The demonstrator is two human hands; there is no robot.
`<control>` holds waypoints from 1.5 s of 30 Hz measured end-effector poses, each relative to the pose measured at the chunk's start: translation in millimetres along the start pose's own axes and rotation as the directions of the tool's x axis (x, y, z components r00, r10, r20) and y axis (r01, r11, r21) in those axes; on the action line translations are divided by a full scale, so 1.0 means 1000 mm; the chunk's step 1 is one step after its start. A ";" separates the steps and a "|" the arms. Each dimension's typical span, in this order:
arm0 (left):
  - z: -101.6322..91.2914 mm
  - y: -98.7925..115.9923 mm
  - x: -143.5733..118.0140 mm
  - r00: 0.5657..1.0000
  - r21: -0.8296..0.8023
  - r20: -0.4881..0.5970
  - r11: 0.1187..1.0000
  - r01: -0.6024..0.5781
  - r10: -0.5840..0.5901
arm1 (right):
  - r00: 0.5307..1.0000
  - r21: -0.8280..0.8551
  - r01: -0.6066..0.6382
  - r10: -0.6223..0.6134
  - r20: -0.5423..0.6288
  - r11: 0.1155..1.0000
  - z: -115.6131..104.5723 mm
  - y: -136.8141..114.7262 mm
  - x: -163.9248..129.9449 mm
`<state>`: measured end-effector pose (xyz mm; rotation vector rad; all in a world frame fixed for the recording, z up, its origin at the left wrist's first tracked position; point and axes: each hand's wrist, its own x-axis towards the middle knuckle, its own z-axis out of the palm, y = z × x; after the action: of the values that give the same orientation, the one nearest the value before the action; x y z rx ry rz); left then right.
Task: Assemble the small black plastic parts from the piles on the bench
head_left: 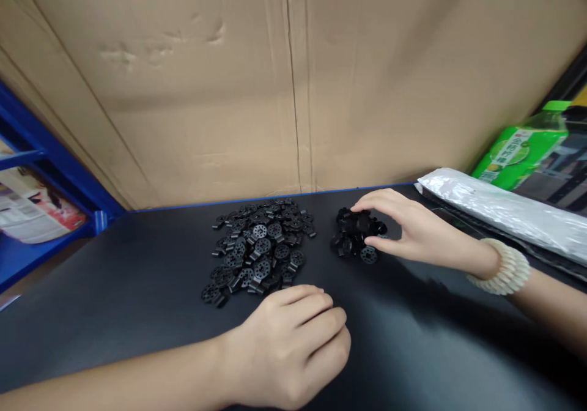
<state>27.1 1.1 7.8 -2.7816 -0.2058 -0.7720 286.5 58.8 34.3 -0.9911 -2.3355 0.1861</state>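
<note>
A large heap of black plastic pieces with round, perforated discs [261,246] lies on the black tabletop [137,288]. To its right is a smaller pile of black parts [351,233], some of them also with perforated discs. My right hand [398,221] reaches over this smaller pile, thumb and fingers apart, with nothing visible between them. In front of the large heap, my left hand [298,344] is closed, back of the hand up and fingers curled under. Whatever it holds, if anything, is hidden beneath the fingers.
A cardboard wall [206,93] stands behind the table. On the right lie a silvery-white plastic package [504,212] and a green-labelled bottle [518,148]. At the left is a blue shelf frame [59,172] with a printed bag [36,206] on it.
</note>
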 end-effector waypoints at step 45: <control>0.004 0.008 0.004 0.794 -0.674 -0.135 0.642 0.365 -0.593 | 0.808 0.809 -0.588 0.055 0.586 0.021 0.053 -0.070 -0.018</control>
<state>34.3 -4.9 4.8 -3.1260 -0.8053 -1.7408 223.3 2.0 6.7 -0.6863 -1.4334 2.0943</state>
